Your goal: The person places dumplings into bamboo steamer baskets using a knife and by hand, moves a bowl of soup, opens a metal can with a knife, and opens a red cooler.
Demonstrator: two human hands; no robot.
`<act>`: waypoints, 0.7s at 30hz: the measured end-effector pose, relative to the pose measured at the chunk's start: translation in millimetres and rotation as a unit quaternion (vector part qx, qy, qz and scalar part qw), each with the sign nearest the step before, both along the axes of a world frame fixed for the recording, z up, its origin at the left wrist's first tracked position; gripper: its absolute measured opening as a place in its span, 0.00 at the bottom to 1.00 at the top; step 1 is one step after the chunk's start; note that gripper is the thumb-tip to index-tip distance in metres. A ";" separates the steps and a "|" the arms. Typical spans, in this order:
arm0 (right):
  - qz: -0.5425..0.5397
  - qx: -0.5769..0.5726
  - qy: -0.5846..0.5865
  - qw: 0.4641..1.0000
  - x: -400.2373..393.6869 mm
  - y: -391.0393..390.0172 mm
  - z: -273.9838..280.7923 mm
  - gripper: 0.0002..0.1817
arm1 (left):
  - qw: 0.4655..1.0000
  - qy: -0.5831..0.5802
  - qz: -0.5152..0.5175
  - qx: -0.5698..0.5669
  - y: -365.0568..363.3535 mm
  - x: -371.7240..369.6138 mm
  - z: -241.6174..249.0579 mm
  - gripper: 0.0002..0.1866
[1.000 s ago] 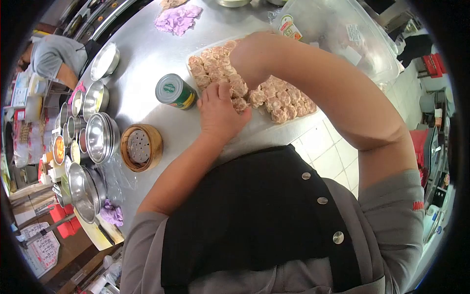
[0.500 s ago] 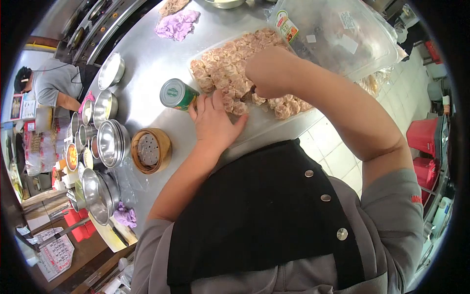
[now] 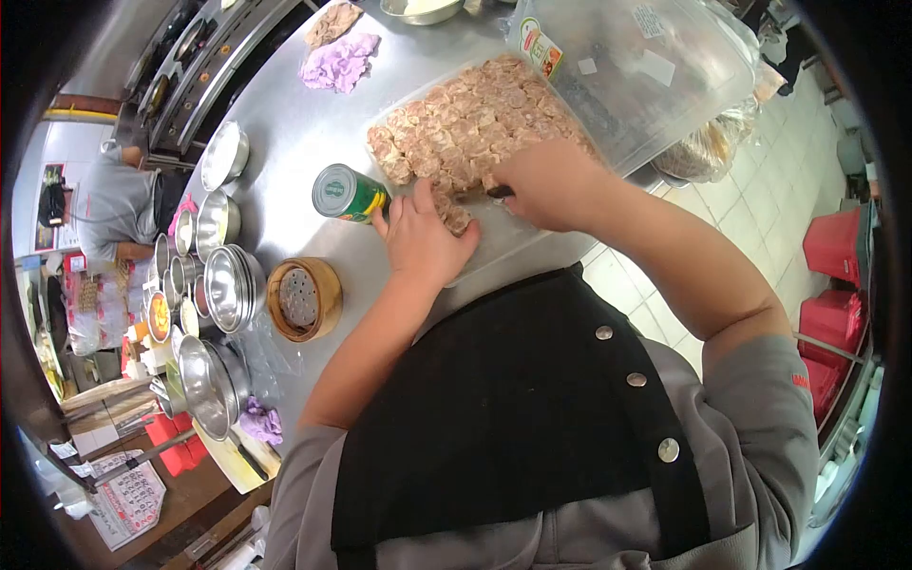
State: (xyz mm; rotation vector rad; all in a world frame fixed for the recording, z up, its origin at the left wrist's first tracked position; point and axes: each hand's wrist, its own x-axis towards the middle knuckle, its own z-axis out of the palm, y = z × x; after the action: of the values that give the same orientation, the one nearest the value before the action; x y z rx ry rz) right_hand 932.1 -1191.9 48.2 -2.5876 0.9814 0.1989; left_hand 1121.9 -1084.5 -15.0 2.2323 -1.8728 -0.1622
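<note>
A shallow, clear plastic tray point(image 3: 518, 242) holds many pale pink shumai dumplings point(image 3: 475, 114) packed closely together. My left hand point(image 3: 425, 237) rests at the tray's near left corner, its fingers and thumb curled around a few dumplings point(image 3: 448, 211). Over the tray's right part, my right hand point(image 3: 556, 185) is closed in a fist. A small dark end of a tool point(image 3: 500, 192) pokes out of it; the rest is hidden. A green tin can point(image 3: 350, 193) stands just left of my left fingertips.
A round bamboo steamer point(image 3: 304, 299) with a perforated liner sits on the steel table point(image 3: 285, 171). Steel bowls point(image 3: 233, 285) line the left edge. A clear plastic lid point(image 3: 632, 76) lies behind the tray, purple cloth point(image 3: 339, 62) at the back. Another person point(image 3: 119, 204) stands at left.
My right hand has moved down and right, toward the tray's near side, uncovering more dumplings. My left hand stays at the corner. The person at left has shifted posture.
</note>
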 end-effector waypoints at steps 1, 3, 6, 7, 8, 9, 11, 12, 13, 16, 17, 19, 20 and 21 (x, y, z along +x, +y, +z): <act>0.000 0.015 0.005 1.000 -0.1 3.2 -2.5 0.12 | 1.000 -0.003 0.004 0.002 0.5 0.0 -0.6 0.45; 0.008 0.022 -0.011 1.000 -3.9 8.1 -7.3 0.12 | 1.000 -0.006 -0.012 -0.004 3.2 2.3 -3.9 0.46; -0.002 0.021 -0.028 0.999 -10.9 12.8 -11.5 0.13 | 1.000 -0.006 -0.018 0.015 6.3 4.0 -0.5 0.47; -0.008 0.018 -0.033 0.999 -11.8 13.2 -11.9 0.13 | 1.000 -0.005 -0.017 0.025 6.8 4.4 1.5 0.48; -0.012 0.016 -0.022 1.000 -11.1 13.2 -11.5 0.13 | 0.999 -0.007 -0.020 0.028 7.6 5.2 2.1 0.48; -0.017 0.015 -0.011 1.000 -10.0 13.0 -10.7 0.12 | 0.999 -0.009 -0.023 0.031 8.1 6.2 2.3 0.48; -0.019 0.013 -0.005 1.000 -8.9 13.5 -11.3 0.12 | 0.999 -0.012 -0.031 0.038 8.7 9.2 2.0 0.48; -0.017 0.012 -0.010 1.000 -8.9 14.0 -12.5 0.12 | 0.998 -0.012 -0.036 0.041 9.1 11.3 1.8 0.48; -0.013 0.011 -0.014 1.000 -9.0 14.4 -14.0 0.12 | 0.998 -0.013 -0.040 0.044 9.3 12.7 2.0 0.48; -0.016 0.015 -0.026 0.999 -8.2 14.7 -17.8 0.13 | 0.997 -0.020 -0.045 0.065 8.8 15.1 5.8 0.48; -0.016 0.015 -0.032 0.999 -8.2 15.3 -18.6 0.13 | 0.995 -0.018 -0.048 0.084 8.7 15.5 9.4 0.49; -0.017 0.013 -0.044 0.999 -10.0 16.2 -20.4 0.13 | 0.991 -0.012 -0.055 0.120 7.7 15.9 16.8 0.49; -0.018 0.010 -0.051 0.999 -11.1 15.9 -22.8 0.13 | 0.991 -0.012 -0.066 0.115 8.4 18.7 15.9 0.49; -0.019 0.007 -0.057 0.998 -12.0 15.5 -25.3 0.13 | 0.991 -0.011 -0.077 0.110 9.3 22.2 14.7 0.49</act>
State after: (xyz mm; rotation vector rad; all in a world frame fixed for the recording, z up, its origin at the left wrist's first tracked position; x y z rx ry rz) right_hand 920.1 -1176.4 22.9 -2.5341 0.9825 0.0473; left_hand 1144.0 -1075.2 -0.4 2.2299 -2.1339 -0.3883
